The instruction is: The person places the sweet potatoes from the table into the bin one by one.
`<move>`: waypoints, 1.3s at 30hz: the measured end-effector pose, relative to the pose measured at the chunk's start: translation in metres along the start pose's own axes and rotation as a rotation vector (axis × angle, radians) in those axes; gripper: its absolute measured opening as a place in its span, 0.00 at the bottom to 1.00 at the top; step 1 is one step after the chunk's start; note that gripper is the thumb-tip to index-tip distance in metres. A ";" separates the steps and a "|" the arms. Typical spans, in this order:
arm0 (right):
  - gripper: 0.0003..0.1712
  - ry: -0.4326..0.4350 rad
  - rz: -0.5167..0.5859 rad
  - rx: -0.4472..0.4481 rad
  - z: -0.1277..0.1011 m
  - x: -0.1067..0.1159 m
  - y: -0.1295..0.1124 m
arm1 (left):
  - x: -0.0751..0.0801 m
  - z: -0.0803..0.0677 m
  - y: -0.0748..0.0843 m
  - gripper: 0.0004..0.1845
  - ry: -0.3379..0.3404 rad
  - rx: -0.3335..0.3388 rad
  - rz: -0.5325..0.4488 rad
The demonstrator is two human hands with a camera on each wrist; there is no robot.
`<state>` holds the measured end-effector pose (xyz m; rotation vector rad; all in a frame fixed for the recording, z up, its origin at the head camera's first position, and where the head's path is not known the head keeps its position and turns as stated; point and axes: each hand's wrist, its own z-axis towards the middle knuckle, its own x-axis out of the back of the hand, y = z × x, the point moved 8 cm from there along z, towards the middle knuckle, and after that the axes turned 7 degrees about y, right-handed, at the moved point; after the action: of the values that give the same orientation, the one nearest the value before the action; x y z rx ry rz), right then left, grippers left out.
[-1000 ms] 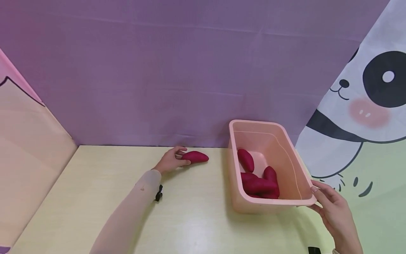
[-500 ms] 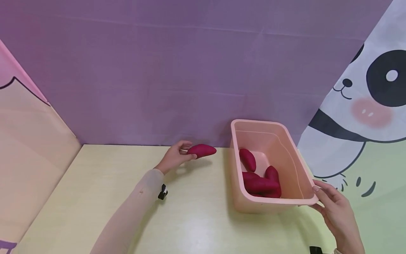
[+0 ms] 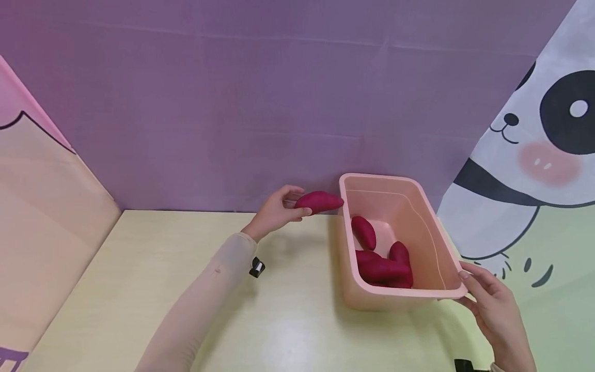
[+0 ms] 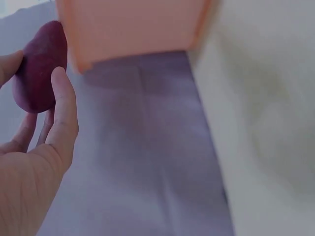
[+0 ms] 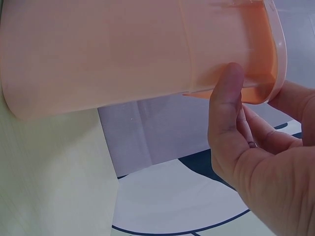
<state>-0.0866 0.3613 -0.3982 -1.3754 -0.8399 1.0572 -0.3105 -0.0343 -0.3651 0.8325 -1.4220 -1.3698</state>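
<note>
My left hand (image 3: 278,211) pinches a dark red sweet potato (image 3: 319,202) between thumb and fingers, raised over the table. Its far tip overlaps the left rim of a pink plastic bin (image 3: 403,294) in the head view. The left wrist view shows the same sweet potato (image 4: 42,69) upright between the fingers, with the bin's outer wall (image 4: 138,29) behind it. Several more sweet potatoes (image 3: 378,269) lie inside the bin, some piled at its near left. My right hand (image 3: 495,305) grips the bin's near right corner, thumb over the rim and fingers under it, as the right wrist view also shows.
The pale wooden table (image 3: 288,315) carries the bin close to a purple cloth wall (image 3: 232,119). A panda-print panel (image 3: 483,212) rises along the right side, and a beige and pink panel (image 3: 42,222) stands on the left.
My left hand has lifted the sweet potato off the table and brought it up and right to the bin's left rim. My right hand stays at the bin's corner.
</note>
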 end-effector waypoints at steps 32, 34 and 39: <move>0.16 0.013 0.003 -0.013 -0.003 -0.003 0.001 | -0.194 0.018 0.088 0.23 -0.253 -0.148 0.612; 0.16 0.009 0.013 -0.004 -0.004 -0.004 0.001 | -0.199 0.016 0.083 0.24 -0.266 -0.156 0.683; 0.16 0.008 0.032 -0.004 -0.006 -0.005 0.001 | -0.204 0.010 0.072 0.16 -0.305 -0.155 0.816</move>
<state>-0.0827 0.3544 -0.3991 -1.4004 -0.8165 1.0744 -0.2473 0.1697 -0.3297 -0.0939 -1.6028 -0.9577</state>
